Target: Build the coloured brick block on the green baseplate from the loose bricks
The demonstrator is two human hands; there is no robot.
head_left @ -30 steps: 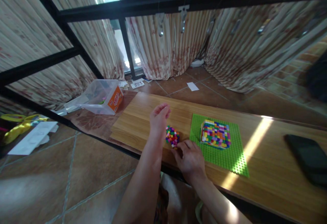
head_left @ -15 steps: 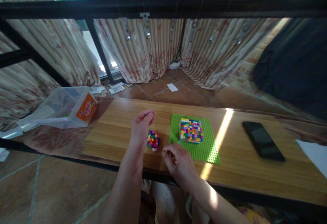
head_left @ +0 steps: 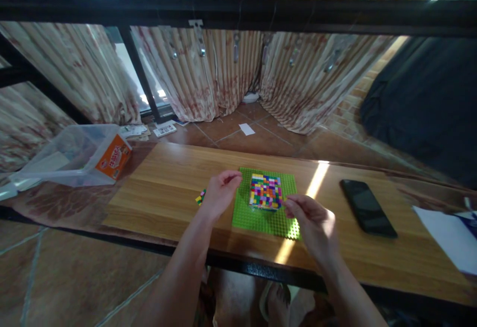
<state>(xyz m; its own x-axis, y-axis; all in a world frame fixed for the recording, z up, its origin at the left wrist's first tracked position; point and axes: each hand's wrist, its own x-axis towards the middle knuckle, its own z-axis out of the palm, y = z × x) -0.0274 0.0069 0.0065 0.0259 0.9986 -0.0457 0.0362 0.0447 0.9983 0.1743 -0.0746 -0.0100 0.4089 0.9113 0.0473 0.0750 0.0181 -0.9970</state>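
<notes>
black phone near white paper, patterned curtains, brown tiled floor

A person's left hand and right hand flank a multicolored brick block on a green baseplate.
Both hands form a pinch, the right just beside the block; anything held is too small to make out. Loose bricks, partly hidden by the left hand, lie on the wooden tabletop; a dark phone rests at right, and a clear, orange-labeled bin stands past the left end.
</notes>
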